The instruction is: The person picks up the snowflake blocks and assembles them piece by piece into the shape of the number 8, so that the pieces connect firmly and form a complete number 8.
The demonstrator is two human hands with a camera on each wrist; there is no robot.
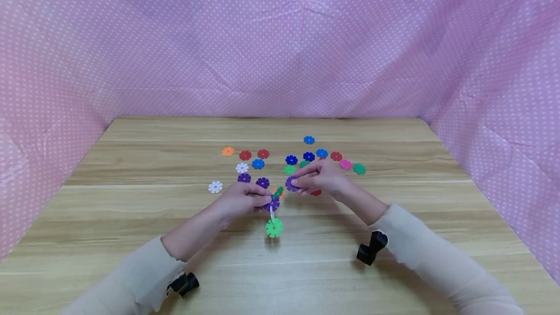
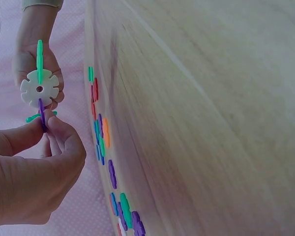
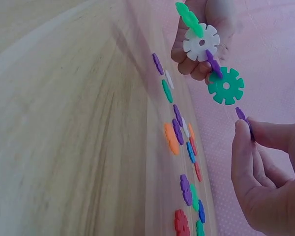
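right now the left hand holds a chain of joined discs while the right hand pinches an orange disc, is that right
Not quite: the right hand pinches a purple disc, not an orange one, as the right wrist view shows. The left hand does hold a chain of joined discs.

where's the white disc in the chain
The white disc is upper right in the right wrist view, joined between the light green disc and a purple disc.
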